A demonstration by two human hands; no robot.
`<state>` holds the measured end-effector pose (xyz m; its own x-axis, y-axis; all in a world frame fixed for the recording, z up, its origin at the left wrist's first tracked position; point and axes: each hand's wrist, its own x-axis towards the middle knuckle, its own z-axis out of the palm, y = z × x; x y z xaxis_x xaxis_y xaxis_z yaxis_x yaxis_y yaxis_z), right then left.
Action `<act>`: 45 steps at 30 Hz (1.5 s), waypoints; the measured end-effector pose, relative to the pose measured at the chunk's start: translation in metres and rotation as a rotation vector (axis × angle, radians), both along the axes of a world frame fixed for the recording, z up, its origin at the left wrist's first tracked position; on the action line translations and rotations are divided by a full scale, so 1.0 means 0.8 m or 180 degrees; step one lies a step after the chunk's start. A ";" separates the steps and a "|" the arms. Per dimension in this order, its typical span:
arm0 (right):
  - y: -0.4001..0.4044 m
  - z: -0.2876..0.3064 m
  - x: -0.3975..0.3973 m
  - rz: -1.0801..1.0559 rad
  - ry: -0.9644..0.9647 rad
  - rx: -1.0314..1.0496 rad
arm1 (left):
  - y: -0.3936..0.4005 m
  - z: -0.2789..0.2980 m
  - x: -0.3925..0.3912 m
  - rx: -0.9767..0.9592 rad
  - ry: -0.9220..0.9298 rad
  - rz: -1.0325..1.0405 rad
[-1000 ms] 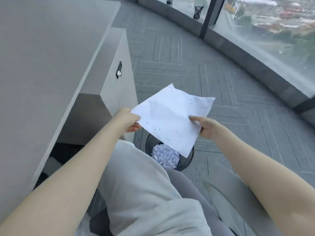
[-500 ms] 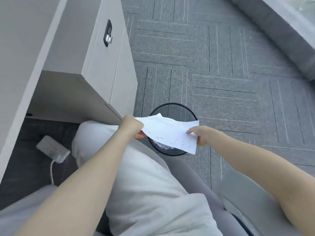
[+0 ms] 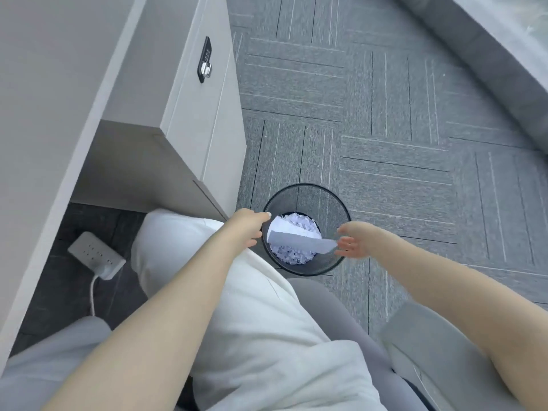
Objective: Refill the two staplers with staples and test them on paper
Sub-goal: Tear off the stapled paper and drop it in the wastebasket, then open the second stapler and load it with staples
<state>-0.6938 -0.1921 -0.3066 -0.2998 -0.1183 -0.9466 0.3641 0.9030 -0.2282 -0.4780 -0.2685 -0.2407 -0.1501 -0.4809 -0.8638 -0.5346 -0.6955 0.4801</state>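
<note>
Seen from the head camera, looking down past white trousers (image 3: pixel 261 336) and a grey chair (image 3: pixel 335 307) to the grey carpet (image 3: pixel 400 129). A second ago, held flat in both hands, up high, with little staple marks all over. Half a second ago, brought low over the black mesh bin (image 3: pixel 341 209) and still pinched at both ends. Now let go: the test paper (image 3: pixel 299 240) lies across the mouth of the bin, tipped a little, on its way down onto the crumpled paper (image 3: pixel 293 223) already inside. Left hand (image 3: pixel 246 228) at the left rim, fingers loose and spread, holding nothing. Right hand (image 3: pixel 355 241) at the right rim, fingers wide and straight, just beside the paper's end, holding nothing too; cannot tell if a fingertip still brushes the edge. Off to the left, a white drawer unit (image 3: pixel 204 114) with a lock (image 3: pixel 204 59) under the desk (image 3: pixel 53 99), and a white power strip (image 3: pixel 96 255) on the dark floor. No stapler in view here. Probably means the testing is finished, since the stapled sheet is being thrown away. Likely little left but tidying up, with both hands free to go back to the desk.
</note>
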 end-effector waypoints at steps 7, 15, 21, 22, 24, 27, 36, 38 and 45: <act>-0.044 0.092 0.035 -0.0364 0.0348 -0.1297 | -0.011 0.101 -0.001 -0.1074 0.0867 0.1311; -0.062 0.294 0.189 0.0956 0.0720 -0.4479 | 0.058 0.272 0.112 -0.3207 0.0986 0.2232; -0.060 0.374 0.336 0.2316 0.0297 -0.5644 | 0.139 0.325 0.265 -0.4267 0.0048 0.2230; -0.061 0.376 0.359 0.2514 0.0252 -0.5679 | 0.150 0.323 0.293 -0.4311 -0.0250 0.2233; -0.061 0.375 0.402 0.3054 0.0262 -0.5621 | 0.176 0.316 0.343 -0.4344 -0.0755 0.2295; -0.063 0.365 0.462 0.4146 0.0593 -0.5303 | 0.216 0.307 0.405 -0.4510 -0.1539 0.2446; -0.069 0.364 0.612 0.4934 0.1076 -0.4622 | 0.302 0.279 0.534 -0.4313 -0.3368 0.2534; -0.062 0.368 0.645 0.5026 0.0874 -0.4704 | 0.304 0.271 0.553 -0.4064 -0.3490 0.2365; -0.034 0.379 0.776 0.4899 0.0222 -0.4869 | 0.290 0.269 0.591 -0.3491 -0.4146 0.1609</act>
